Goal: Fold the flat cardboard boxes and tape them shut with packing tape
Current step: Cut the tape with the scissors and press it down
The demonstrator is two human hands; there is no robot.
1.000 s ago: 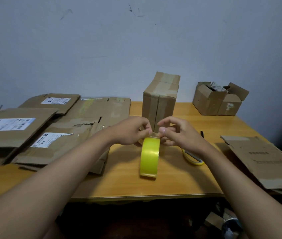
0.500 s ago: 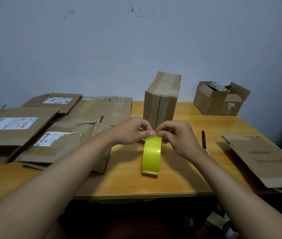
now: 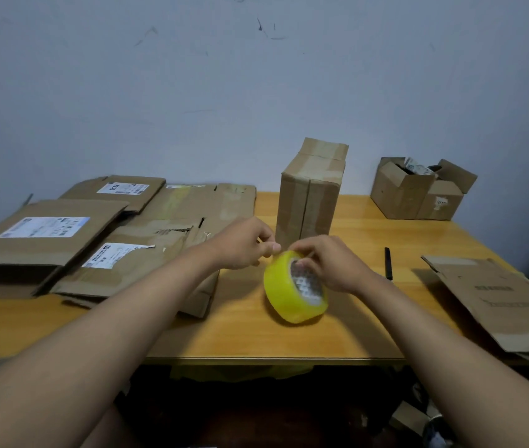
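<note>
Here both hands, left hand (image 3: 243, 244) and right hand (image 3: 331, 266), grip the yellow tape roll (image 3: 289, 295).

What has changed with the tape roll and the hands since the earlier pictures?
The tape roll turned: before it stood edge-on, now its core faces the camera. The right hand now grips it at the core; the left hand pinches at its top edge. The taped box and flat boxes stayed.

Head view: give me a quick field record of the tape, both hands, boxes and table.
tape roll: yellow packing tape, tilted, core facing the camera
right hand: grips the roll's top, fingers in the core
left hand: pinches at the roll's upper edge
taped box: upright behind the hands
flat boxes: stack at left; one at right
open box: far right corner
table: wooden
</note>
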